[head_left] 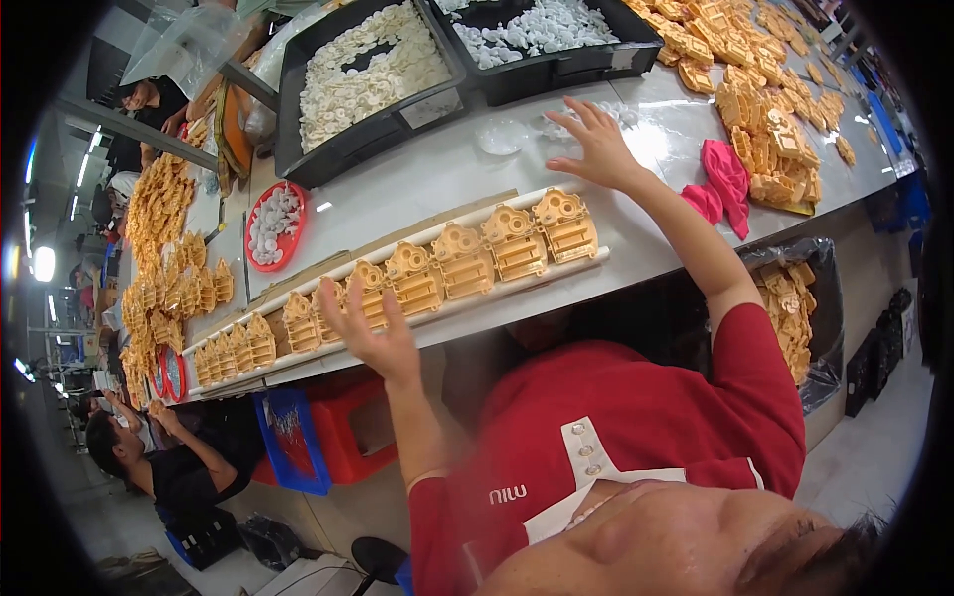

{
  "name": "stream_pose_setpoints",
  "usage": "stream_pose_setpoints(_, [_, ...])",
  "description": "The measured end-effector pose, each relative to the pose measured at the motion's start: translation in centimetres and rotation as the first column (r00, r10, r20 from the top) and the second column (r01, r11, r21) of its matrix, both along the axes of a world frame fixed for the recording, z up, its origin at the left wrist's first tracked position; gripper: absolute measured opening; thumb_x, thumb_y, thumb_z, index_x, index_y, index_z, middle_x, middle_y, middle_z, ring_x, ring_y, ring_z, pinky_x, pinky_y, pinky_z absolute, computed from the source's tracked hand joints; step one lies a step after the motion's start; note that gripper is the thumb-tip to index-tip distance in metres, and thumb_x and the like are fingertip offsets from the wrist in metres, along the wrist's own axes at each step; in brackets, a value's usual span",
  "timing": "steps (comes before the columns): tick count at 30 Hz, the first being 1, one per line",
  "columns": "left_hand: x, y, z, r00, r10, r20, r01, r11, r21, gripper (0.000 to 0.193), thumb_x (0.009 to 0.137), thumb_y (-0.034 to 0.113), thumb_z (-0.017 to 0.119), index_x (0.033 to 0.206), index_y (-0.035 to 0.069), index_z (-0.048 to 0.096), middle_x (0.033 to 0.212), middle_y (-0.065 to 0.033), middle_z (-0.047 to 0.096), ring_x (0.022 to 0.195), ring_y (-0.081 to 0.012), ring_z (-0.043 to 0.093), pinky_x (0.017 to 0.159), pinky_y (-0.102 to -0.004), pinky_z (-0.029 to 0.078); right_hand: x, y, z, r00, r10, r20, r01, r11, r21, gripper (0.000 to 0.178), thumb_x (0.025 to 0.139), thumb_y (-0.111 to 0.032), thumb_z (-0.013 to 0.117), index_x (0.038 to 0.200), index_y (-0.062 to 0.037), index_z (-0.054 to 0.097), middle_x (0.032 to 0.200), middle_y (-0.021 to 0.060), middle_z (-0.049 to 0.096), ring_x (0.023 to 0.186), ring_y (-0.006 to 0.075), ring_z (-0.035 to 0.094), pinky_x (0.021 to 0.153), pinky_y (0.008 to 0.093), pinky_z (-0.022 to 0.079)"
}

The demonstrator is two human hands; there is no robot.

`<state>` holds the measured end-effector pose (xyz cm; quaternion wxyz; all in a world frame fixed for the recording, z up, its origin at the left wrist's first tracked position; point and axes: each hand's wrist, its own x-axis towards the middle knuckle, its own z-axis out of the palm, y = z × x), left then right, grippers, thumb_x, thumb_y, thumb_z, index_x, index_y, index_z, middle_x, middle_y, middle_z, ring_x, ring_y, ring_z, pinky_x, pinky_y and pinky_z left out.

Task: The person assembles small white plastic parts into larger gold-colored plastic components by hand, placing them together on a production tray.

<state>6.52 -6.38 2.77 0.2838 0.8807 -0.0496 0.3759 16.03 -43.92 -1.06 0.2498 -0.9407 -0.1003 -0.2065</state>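
A row of orange moulded plastic housings (463, 260) stands side by side along a white rail (517, 288) at the table's near edge. My left hand (383, 343) is over the left part of this row, its fingers spread and nothing visible in them. Whether its fingertips touch a housing, I cannot tell. Beyond the row's right end, my right hand (604, 149) reaches over the table with thumb and fingers apart, holding nothing that shows. Close to its fingertips lie small clear plastic pieces (502, 137).
Black trays of cream (422, 62) and translucent white parts (542, 30) stand at the back. A red dish (252, 248) holds small white parts. Heaped orange housings (775, 149) and a pink cloth (723, 187) lie right. A co-worker (189, 452) sits at left.
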Motion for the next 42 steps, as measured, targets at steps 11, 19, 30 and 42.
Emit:
stream_pose_setpoints(11, [-2.2,-7.0,0.4,0.916,-0.394,0.075,0.401,0.905,-0.141,0.024,0.079,0.005,0.062,0.103,0.001,0.062,0.121,-0.019,0.052,0.118,-0.0328,0.046,0.101,-0.0415,0.033,0.5,-0.1,-2.5,0.994,-0.034,0.103,0.056,0.973,-0.226,0.034,0.078,-0.039,0.061,0.102,-0.015,0.062,0.116,0.0112,0.052,0.114,0.0326,0.043,0.091,0.048,0.034])
stream_pose_setpoints(19, [-2.6,-10.3,-0.6,0.8,-0.599,0.035,0.59,0.775,-0.228,0.021,0.078,0.002,0.062,0.099,0.002,0.064,0.116,-0.0166,0.056,0.109,-0.0306,0.053,0.092,-0.0366,0.041,-1.5,-0.9,-1.4,0.989,-0.004,0.145,0.038,0.972,-0.231,0.03,0.077,-0.033,0.064,0.096,-0.01,0.062,0.108,0.0117,0.054,0.103,0.0305,0.05,0.081,0.0416,0.043])
stream_pose_setpoints(30, [-2.4,-16.3,-0.1,0.62,-0.784,0.043,0.718,0.544,-0.435,0.018,0.08,0.004,0.06,0.097,0.003,0.064,0.107,-0.014,0.06,0.102,-0.0258,0.057,0.086,-0.0324,0.045,-0.3,-1.4,-1.3,0.988,-0.107,0.108,0.102,0.994,0.049,0.025,0.08,-0.027,0.062,0.098,-0.0102,0.061,0.094,0.0134,0.058,0.083,0.0294,0.058,0.074,0.0392,0.048])
stream_pose_setpoints(42, [5.9,-28.3,1.3,0.43,-0.897,-0.096,-0.487,-0.141,-0.862,0.043,0.087,0.039,0.054,0.122,0.013,0.048,0.115,-0.0047,0.05,0.105,-0.0236,0.046,0.097,-0.0382,0.033,-0.9,-1.7,2.0,0.996,-0.041,-0.08,0.089,0.337,0.937,0.03,0.086,-0.031,0.058,0.106,-0.0088,0.055,0.089,0.0025,0.06,0.066,0.0074,0.053,0.05,0.0211,0.038])
